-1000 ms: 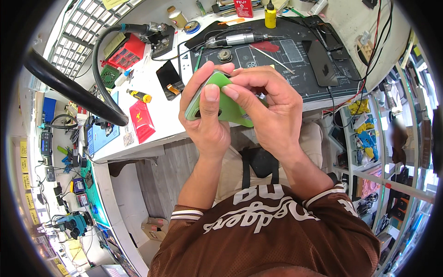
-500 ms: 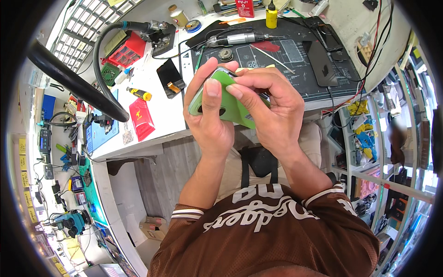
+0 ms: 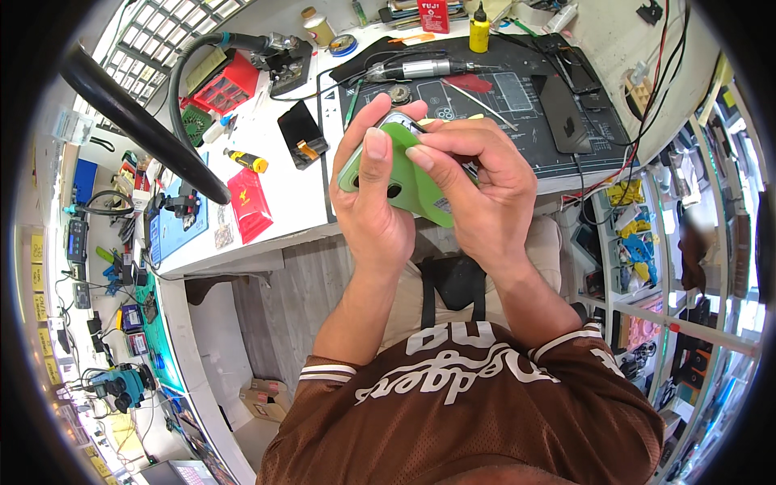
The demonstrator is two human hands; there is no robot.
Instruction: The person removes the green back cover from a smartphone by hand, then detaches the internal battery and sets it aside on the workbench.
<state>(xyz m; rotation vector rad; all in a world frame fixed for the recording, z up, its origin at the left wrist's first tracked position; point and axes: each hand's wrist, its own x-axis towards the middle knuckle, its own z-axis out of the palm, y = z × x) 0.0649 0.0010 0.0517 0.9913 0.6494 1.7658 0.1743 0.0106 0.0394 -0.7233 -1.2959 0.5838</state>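
Green cover point(image 3: 415, 182) toward 12 o'clock in view, by the tabletop's point(image 3: 295, 206) near edge, left grip point(image 3: 371, 202) wrapped round its 9 o'clock side, right grip point(image 3: 490, 186) pinching near 1 o'clock; best flexed slowly, evenly (looks thin, my judgement), lest it crease.

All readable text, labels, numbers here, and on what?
Wording not copied; locations only:
Red box: white lettering, legible.
Brown shirt: large white lettering and number, inverted, legible.
Red packet: yellow emblem.
Black mat: fine white print, too small.
Green cover: small pale mark, unreadable.
Yellow labels at left: too blurred.
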